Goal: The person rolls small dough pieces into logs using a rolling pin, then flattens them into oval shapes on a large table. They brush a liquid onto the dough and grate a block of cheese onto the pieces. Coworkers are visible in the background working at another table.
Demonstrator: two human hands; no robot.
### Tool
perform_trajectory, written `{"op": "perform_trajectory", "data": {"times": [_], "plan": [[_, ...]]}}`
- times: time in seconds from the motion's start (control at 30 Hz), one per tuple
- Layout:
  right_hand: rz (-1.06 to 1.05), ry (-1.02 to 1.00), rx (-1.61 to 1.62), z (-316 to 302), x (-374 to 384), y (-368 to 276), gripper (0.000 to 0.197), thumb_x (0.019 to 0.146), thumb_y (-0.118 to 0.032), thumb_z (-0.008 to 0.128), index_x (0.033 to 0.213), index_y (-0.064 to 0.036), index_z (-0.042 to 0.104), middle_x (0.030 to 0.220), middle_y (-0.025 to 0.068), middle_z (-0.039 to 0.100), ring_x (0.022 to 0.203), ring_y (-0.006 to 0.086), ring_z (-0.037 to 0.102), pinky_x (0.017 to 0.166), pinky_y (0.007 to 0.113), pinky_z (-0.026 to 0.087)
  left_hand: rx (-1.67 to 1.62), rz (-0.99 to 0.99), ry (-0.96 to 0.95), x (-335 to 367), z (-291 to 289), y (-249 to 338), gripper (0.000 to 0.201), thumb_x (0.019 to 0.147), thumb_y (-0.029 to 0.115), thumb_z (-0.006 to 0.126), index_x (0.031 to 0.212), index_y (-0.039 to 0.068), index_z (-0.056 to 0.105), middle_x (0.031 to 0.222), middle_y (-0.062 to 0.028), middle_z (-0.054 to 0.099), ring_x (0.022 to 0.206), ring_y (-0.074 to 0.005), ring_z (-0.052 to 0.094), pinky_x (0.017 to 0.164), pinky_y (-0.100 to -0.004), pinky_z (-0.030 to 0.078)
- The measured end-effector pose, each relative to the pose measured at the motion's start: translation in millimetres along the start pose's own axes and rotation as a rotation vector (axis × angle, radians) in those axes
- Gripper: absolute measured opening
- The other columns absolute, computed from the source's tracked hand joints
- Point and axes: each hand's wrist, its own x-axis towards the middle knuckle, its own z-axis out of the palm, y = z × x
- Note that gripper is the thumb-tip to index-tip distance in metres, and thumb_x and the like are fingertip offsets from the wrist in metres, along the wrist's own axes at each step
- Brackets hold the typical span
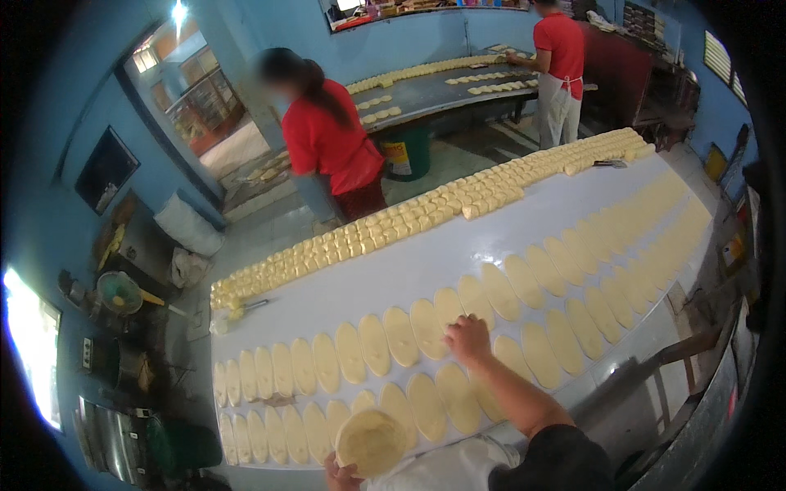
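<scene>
Bowl (pixel 372 443), round and open, is in front of the near edge of the white table (pixel 352 290), where it partly hides the nearest dough ovals (pixel 425 328). Its interior shows a tan, grainy layer; the depth of the contents cannot be determined. The left hand (pixel 342 475) grips the bowl at its lower-left rim, fingers curled around it. The right hand (pixel 469 337) is over the dough ovals, with fingers bunched narrowly together; whether it holds any material cannot be determined.

The dough ovals are flat, elongated, pale yellow and smooth-faced. They form two long rows, side by side, following the near edge from the left end of the surface toward the right end. The table surface is smooth and reflective. Along the far edge runs a dense band of small, rounded dough pieces (pixel 368 237), set several deep. A metal tool (pixel 256 304) lies by the band near the far-left corner.

Beyond the far edge, a green bucket (pixel 408 159) stands on the floor below a second table (pixel 426 98) carrying further dough; its contents are not visible. Two people in red tops stand nearby.
</scene>
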Motion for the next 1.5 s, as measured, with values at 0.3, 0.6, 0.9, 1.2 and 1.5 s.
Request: {"op": "perform_trajectory", "data": {"times": [0.3,0.6,0.9,1.2,1.5], "plan": [[-0.516,-0.427,0.166,-95,-148,-170,0.017,0.079,-0.026,0.067,0.082,-0.0101,0.072,0.093,0.0089,0.065,0.101,0.0297,0.06,0.078,0.047,0.05,0.072,0.003,-0.144,-30,3,-17,0.075,0.088,0.03,0.061,0.153,0.01,0.027,0.137,-0.0136,0.052,0.118,-0.0283,0.057,0.084,-0.0408,0.055],[-0.613,-0.38,0.006,-86,-204,-151,0.015,0.079,-0.021,0.064,0.081,-0.0099,0.073,0.094,0.0096,0.066,0.112,0.0311,0.054,0.087,0.048,0.044,0.055,-0.018,-0.285,-54,23,-49,0.068,0.088,0.03,0.058,0.149,0.009,0.036,0.134,-0.0127,0.056,0.114,-0.0268,0.06,0.084,-0.0395,0.055],[-0.497,-0.375,0.245,-116,-117,-58,0.014,0.08,-0.023,0.062,0.077,-0.013,0.071,0.089,0.0093,0.066,0.09,0.0301,0.065,0.074,0.048,0.05,0.061,-0.04,-0.126,-52,78,-52,0.064,0.088,0.026,0.059,0.147,0.008,0.04,0.13,-0.0125,0.059,0.113,-0.0266,0.062,0.086,-0.0398,0.054],[-0.143,-0.109,-0.018,-30,28,111,0.01,0.083,-0.024,0.068,0.079,-0.0194,0.075,0.09,0.0031,0.062,0.1,0.026,0.058,0.086,0.045,0.046,-0.061,-0.02,-0.046,-56,167,-23,0.071,0.086,0.024,0.063,0.15,0.009,0.037,0.133,-0.0141,0.056,0.114,-0.0265,0.062,0.084,-0.0372,0.057],[-0.169,-0.125,0.132,-59,-3,90,0.014,0.078,-0.028,0.067,0.078,-0.0156,0.072,0.088,0.0044,0.062,0.096,0.0289,0.059,0.079,0.048,0.047,-0.085,-0.02,-0.011,-66,190,-29,0.065,0.088,0.023,0.061,0.147,0.009,0.04,0.128,-0.0114,0.059,0.111,-0.0246,0.063,0.084,-0.0395,0.057]]}}
